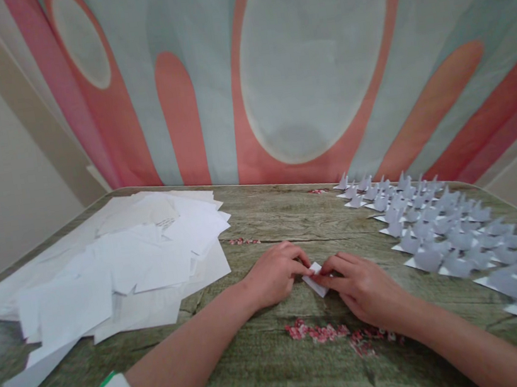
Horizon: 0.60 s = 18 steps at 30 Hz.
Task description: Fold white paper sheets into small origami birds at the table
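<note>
Near the middle of the table, a small folded piece of white paper (pixel 319 285) lies between my two hands. My left hand (pixel 279 272) pinches its upper left edge with thumb and forefinger. From the other side, the thumb and fingers of my right hand (pixel 363 284) close on its right edge. The paper has a diamond-like outline with a crease across it; part of it is hidden under the fingertips. Both forearms come in from the near edge of the view.
A loose heap of white paper sheets (pixel 142 253) covers the table's left side. Several rows of folded white paper figures (pixel 433 221) stand along the right. The wood-patterned table (pixel 262 218) has pink blossom prints (pixel 317 332) and meets a coral and pale-blue patterned wall (pixel 313 66).
</note>
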Tool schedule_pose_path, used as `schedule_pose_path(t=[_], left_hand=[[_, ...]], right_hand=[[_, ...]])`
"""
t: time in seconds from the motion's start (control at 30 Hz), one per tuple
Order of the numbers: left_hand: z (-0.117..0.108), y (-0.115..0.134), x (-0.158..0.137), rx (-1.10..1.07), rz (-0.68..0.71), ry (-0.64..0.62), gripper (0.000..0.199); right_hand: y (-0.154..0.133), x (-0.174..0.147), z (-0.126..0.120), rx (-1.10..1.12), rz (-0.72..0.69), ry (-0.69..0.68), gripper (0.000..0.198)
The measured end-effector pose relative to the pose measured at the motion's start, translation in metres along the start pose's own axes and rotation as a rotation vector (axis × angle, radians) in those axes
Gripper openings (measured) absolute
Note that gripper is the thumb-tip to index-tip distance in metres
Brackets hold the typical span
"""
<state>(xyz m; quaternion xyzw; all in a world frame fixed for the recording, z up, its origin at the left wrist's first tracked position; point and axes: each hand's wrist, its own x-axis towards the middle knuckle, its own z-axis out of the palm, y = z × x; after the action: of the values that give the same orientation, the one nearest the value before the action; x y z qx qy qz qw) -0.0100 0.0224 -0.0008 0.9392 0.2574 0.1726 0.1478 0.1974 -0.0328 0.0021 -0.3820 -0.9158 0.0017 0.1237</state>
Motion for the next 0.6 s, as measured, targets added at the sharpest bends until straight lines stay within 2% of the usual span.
schedule_pose_path(t=[0.23, 0.47, 0.6], left_hand=[[-0.005, 0.007, 0.0, 0.153, 0.006, -0.01, 0.025], [-0.008, 0.013, 0.001, 0.273, 0.039, -0.055, 0.021], [-0.009, 0.014, 0.001, 0.292, 0.043, -0.065, 0.021]], right_hand=[[-0.001, 0.001, -0.004, -0.026, -0.022, -0.049, 0.035], [-0.002, -0.002, -0.009, -0.069, -0.037, -0.137, 0.043], [-0.003, -0.005, -0.009, -0.069, -0.048, -0.148, 0.054]])
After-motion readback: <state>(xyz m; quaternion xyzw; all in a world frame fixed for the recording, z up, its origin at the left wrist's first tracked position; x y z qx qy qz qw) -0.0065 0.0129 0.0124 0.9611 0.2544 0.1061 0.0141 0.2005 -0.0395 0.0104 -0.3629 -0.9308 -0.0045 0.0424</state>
